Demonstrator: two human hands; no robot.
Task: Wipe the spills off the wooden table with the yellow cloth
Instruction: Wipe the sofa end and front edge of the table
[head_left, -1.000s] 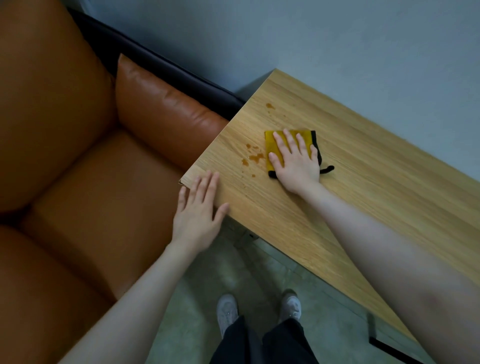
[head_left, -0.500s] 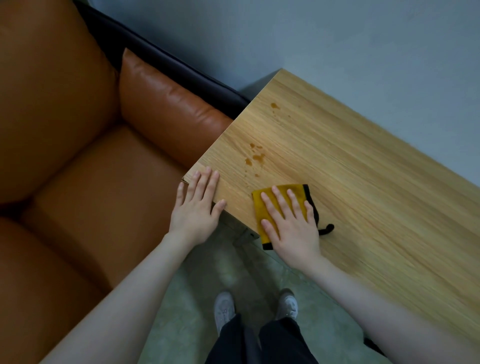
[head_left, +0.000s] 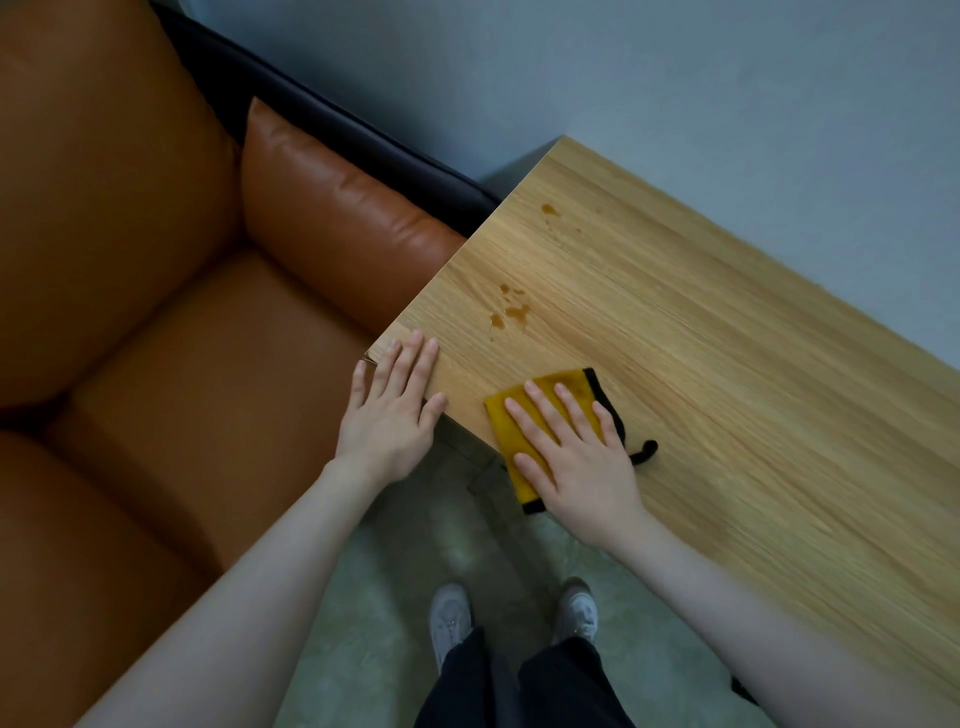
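Observation:
A yellow cloth (head_left: 511, 421) with black edging lies flat at the near edge of the wooden table (head_left: 727, 364), its lower corner hanging over the edge. My right hand (head_left: 576, 457) presses flat on the cloth, fingers spread. Brown spill drops (head_left: 511, 312) sit above the cloth, apart from it. A smaller brown spill (head_left: 549, 209) lies near the table's far left edge. My left hand (head_left: 392, 410) rests flat on the table's near left corner and holds nothing.
An orange leather sofa (head_left: 182, 338) stands against the table's left side. A grey wall (head_left: 675, 93) runs behind the table. Below are a greenish floor (head_left: 363, 623) and my two grey shoes (head_left: 452, 618).
My right hand dragged the cloth from beside the spill drops toward me to the near table edge, then held almost still. My left hand stayed on the corner.

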